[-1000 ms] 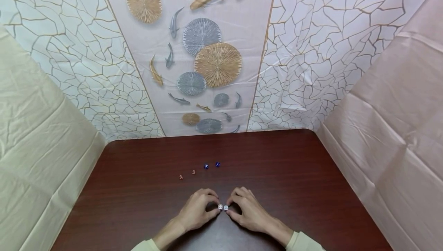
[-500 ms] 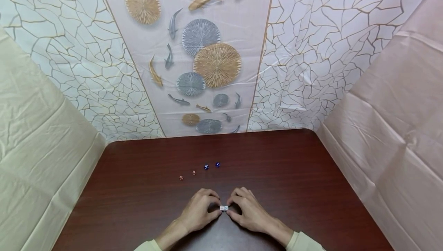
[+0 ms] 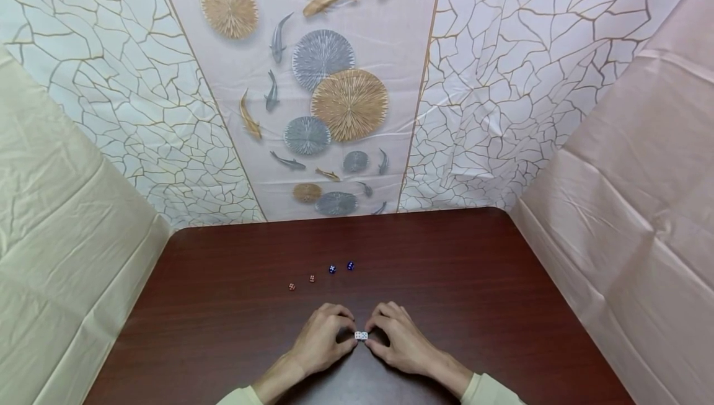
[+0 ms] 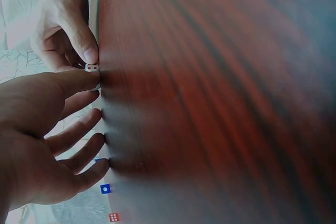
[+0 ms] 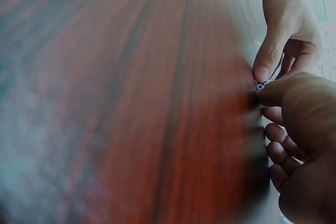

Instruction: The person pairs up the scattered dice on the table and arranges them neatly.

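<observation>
Two white dice sit side by side on the dark wooden table, their faces meeting between the two hands. My left hand (image 3: pixel 323 338) pinches the left white die (image 3: pixel 357 335) between thumb and index finger. On the other side, my right hand (image 3: pixel 403 340) pinches the right white die (image 3: pixel 365 335) the same way. Dark pips show on their top faces. In the left wrist view a white die (image 4: pixel 92 68) with red pips peeks out between the thumbs. From the right wrist, only a small dotted part of a die (image 5: pixel 261 85) shows; fingers hide the rest.
Farther back on the table (image 3: pixel 446 268) lie two orange-red dice, one to the left (image 3: pixel 292 286) and one beside it (image 3: pixel 312 278). Two blue dice, a left one (image 3: pixel 332 269) and a right one (image 3: pixel 350 265), continue the slanting row. A patterned cloth (image 3: pixel 357 163) hangs behind the table.
One second ago a narrow gap stood between the white dice. My left hand has moved slightly right with its die, and the dice now meet. The right hand has hardly moved.
</observation>
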Available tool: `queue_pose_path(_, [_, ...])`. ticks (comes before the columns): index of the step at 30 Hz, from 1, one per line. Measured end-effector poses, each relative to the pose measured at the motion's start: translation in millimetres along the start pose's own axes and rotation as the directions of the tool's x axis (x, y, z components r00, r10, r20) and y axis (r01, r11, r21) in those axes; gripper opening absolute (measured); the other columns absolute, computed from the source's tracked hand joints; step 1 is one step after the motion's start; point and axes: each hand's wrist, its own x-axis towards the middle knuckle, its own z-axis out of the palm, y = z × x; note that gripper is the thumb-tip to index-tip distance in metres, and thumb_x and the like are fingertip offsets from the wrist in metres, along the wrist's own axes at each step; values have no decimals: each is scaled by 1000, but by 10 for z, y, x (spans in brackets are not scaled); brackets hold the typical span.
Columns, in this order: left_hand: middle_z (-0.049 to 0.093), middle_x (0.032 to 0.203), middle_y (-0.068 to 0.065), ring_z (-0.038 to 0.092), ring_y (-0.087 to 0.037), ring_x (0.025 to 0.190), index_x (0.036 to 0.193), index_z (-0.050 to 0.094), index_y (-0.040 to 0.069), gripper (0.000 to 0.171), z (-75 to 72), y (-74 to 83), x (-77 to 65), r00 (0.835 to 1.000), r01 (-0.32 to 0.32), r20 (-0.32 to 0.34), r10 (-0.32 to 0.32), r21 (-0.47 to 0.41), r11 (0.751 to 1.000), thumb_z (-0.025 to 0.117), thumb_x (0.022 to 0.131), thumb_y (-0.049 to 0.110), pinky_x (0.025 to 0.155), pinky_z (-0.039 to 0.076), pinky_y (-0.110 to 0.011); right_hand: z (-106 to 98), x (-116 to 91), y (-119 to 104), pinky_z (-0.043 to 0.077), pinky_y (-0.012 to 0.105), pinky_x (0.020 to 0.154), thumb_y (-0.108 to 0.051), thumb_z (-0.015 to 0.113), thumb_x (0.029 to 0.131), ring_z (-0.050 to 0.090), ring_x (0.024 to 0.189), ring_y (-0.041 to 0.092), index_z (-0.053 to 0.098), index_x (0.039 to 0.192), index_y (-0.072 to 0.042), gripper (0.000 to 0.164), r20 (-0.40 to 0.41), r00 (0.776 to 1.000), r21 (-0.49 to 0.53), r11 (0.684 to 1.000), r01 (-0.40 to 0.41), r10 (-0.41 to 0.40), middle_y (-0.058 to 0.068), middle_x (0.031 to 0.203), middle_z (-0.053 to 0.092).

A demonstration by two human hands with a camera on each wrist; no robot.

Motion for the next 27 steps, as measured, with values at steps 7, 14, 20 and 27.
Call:
queue_pose_path(7, [81,115,4,72,-19,113,97,88,22,8,3,-3,-2,1000,-15,-13,15,2,1000,94,91,22,99,62,-42,-6,10,-5,44,29,88,-18,90,95,54,103,4,81,106,-20,14,15,1000,8,1000,-8,8,-9,109,70])
queue_pose_path(14, [81,115,4,73,-19,113,98,88,21,10,-2,-3,-2,1000,-12,-8,13,9,1000,94,90,22,101,62,-42,-6,5,-5,44,29,89,-20,89,96,53,103,4,81,107,-20,13,27,999,9,1000,-22,22,-10,110,70])
queue_pose_path(20, [80,116,4,72,-19,115,102,87,19,16,-4,-5,-5,1000,-4,2,4,6,1000,95,90,24,102,62,-42,-9,10,-6,43,28,89,-20,88,98,53,104,4,81,108,-20,12,46,998,29,999,-36,34,-10,111,70])
queue_pose_path(27, [80,120,3,72,-20,118,112,85,14,31,-27,-2,-12,1000,3,21,-3,0,1000,96,87,27,103,63,-42,-13,8,-11,44,29,91,-20,87,99,53,105,4,81,109,-18,12,62,997,40,998,-49,47,-9,112,70])
